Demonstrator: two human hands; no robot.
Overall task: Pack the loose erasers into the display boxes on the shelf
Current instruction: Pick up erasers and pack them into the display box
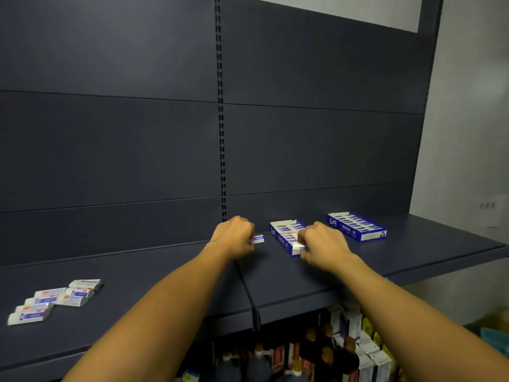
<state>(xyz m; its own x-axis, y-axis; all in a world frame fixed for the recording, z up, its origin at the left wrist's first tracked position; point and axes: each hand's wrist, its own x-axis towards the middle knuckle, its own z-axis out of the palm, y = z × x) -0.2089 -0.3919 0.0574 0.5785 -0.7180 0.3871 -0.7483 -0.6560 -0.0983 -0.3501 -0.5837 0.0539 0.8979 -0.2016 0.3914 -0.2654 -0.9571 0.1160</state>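
Two blue-and-white display boxes stand on the dark shelf (413,257). The nearer box (283,234) holds rows of erasers; the farther box (356,226) at the right looks full. My left hand (234,238) grips a white-and-blue eraser (258,239) just left of the nearer box. My right hand (321,246) pinches another eraser (298,246) at the front end of that box. Several loose wrapped erasers (55,299) lie in a pile at the shelf's near left.
A dark back panel (110,147) with a slotted upright (221,133) rises behind the shelf. Below the shelf edge stand bottles (311,351) and cartons (366,348). A grey wall (468,133) is at the right.
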